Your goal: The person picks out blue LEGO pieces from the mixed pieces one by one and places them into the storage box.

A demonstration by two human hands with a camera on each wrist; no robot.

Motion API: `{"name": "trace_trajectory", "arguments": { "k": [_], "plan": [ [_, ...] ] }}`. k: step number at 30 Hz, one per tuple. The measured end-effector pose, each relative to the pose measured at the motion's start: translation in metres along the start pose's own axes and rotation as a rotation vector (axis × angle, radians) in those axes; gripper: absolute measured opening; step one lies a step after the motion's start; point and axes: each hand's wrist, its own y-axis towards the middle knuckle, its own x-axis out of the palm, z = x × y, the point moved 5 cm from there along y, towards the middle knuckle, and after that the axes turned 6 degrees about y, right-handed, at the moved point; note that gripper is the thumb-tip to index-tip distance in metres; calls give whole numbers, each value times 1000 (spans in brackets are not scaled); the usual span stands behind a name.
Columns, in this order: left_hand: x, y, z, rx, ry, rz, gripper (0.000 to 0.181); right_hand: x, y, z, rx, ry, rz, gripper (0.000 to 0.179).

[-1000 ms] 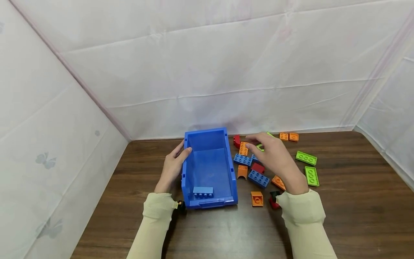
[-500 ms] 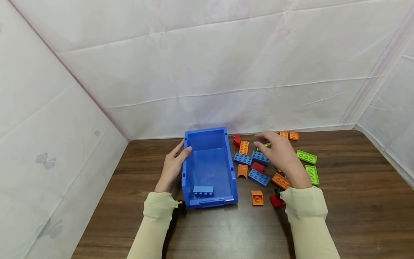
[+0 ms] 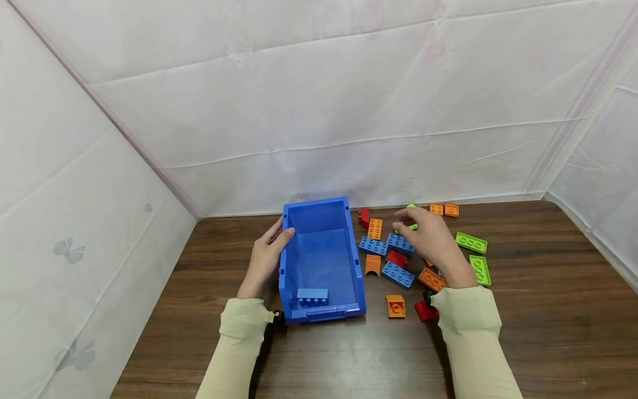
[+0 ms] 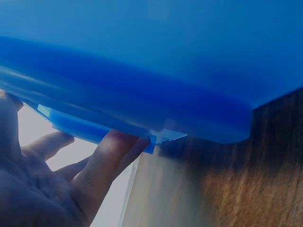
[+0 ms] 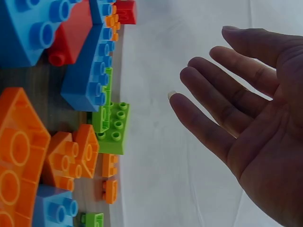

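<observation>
While the left hand (image 3: 264, 257) gripped the blue bin (image 3: 324, 256), the right hand (image 3: 431, 238) had shifted rightward, loose-fingered and empty, baring more of a studded blue brick (image 3: 399, 243).

Right hand (image 3: 431, 238) sits slightly farther right of blue bin (image 3: 326, 255) than a second ago; studded blue brick (image 3: 400, 244), mostly hidden then, now shows.
</observation>
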Motion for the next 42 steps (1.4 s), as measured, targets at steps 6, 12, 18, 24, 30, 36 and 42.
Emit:
{"name": "trace_trajectory", "arguments": {
  "k": [6, 12, 18, 24, 30, 36, 42],
  "plan": [
    [-1, 0, 0, 1, -8, -2, 75, 6, 3, 9, 38, 3, -32, 35],
    [0, 0, 0, -3, -20, 2, 75, 9, 4, 16, 38, 10, -33, 33],
    [0, 0, -1, -7, -25, 0, 77, 12, 4, 22, 43, 3, -41, 32],
    [0, 0, 1, -1, -16, 2, 77, 15, 4, 25, 45, 11, -45, 33],
    [0, 0, 2, 8, 9, 7, 76, 15, 5, 27, 65, 10, -69, 34],
    [-1, -1, 2, 9, 9, 5, 75, 18, 5, 32, 90, -10, -121, 35],
    [-2, -2, 2, 2, 10, 3, 74, 20, 4, 36, 110, -30, -167, 39]
  ]
}}
